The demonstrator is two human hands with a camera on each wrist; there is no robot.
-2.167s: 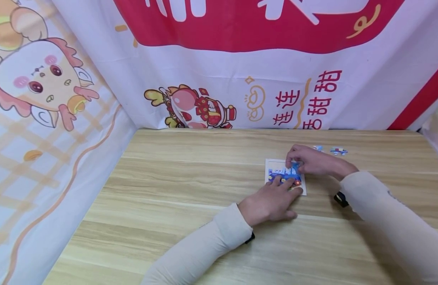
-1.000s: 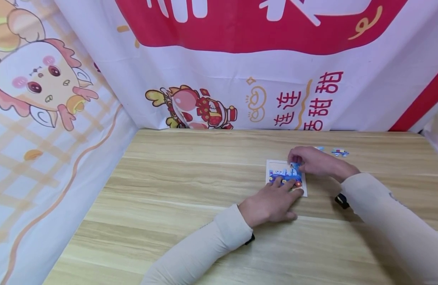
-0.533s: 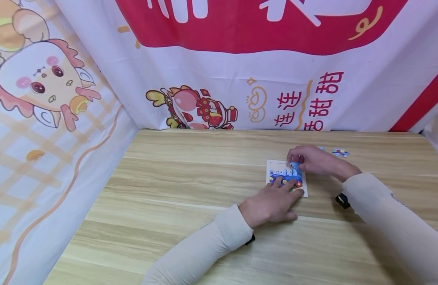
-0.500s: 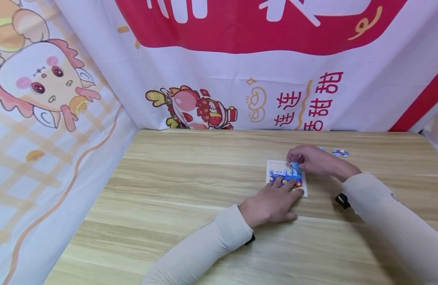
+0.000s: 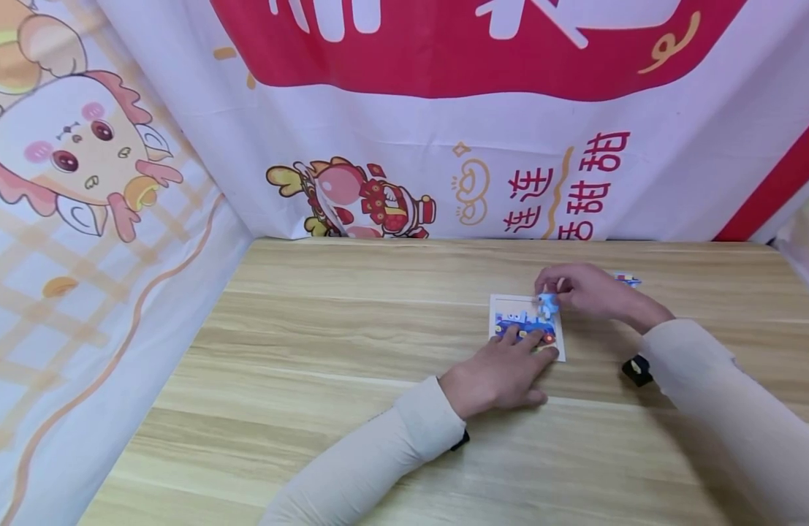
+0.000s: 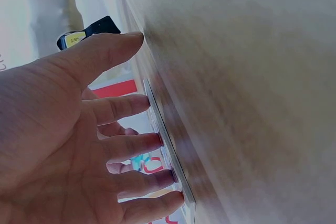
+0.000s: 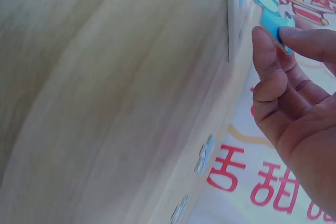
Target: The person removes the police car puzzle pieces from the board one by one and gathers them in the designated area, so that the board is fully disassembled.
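A small white-framed jigsaw board (image 5: pixel 492 314) with a blue vehicle picture lies on the table. My left hand (image 5: pixel 503 372) rests on its near part, fingers spread and nearly straight; in the left wrist view the fingertips (image 6: pixel 176 199) press along the board's edge. My right hand (image 5: pixel 585 288) pinches a light blue puzzle piece (image 5: pixel 547 305) between thumb and fingers over the board's far right corner. In the right wrist view this puzzle piece (image 7: pixel 275 22) is tilted and held up off the board, its lower end towards the picture.
Two loose puzzle pieces lie on the wooden table (image 5: pixel 351 314) beyond the right hand; one puzzle piece (image 5: pixel 626 279) shows in the head view, and the other puzzle piece (image 7: pixel 205 155) shows in the right wrist view. A printed cloth (image 5: pixel 378 117) hangs behind the table.
My right hand has risen slightly and shifted right, drawing the light blue piece up from the board and tilting it. It now hides one loose piece. The left hand has stayed put.
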